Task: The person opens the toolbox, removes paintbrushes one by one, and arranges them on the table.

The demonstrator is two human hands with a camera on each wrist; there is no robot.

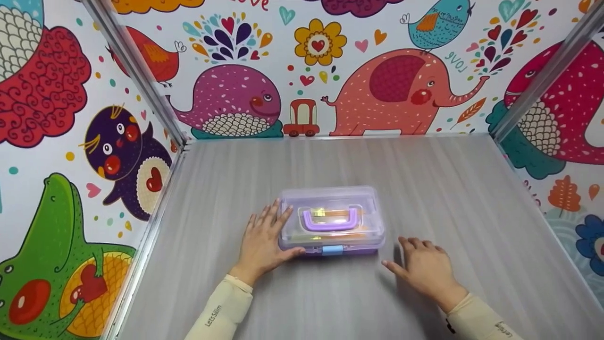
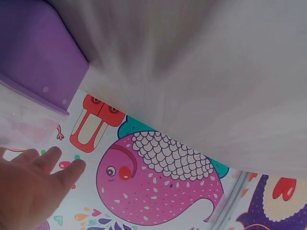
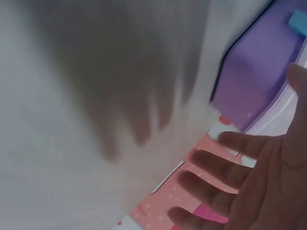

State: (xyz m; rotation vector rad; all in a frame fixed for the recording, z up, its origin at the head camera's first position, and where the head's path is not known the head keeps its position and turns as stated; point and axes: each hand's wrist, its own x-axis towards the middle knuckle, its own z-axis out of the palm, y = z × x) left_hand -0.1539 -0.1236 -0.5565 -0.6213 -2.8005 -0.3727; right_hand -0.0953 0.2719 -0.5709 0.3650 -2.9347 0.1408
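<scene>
A clear-lidded purple plastic storage box [image 1: 332,219] sits on the table with its lid down. A purple carry handle [image 1: 330,225] lies flat on the lid, and a light blue latch [image 1: 332,250] is at the front. Yellow and orange items show faintly through the lid; their kind is unclear. My left hand [image 1: 266,236] is spread at the box's left side, with the thumb by the front edge. Off the box's right front corner hovers my right hand [image 1: 427,267], fingers spread and holding nothing. In the right wrist view, the purple box side [image 3: 261,72] stands beyond the right hand [image 3: 249,177].
The grey wood-grain table [image 1: 330,163] is bounded by printed panels at the back, left and right. A metal corner post [image 1: 146,71] rises at the back left, and another post [image 1: 542,80] at the back right.
</scene>
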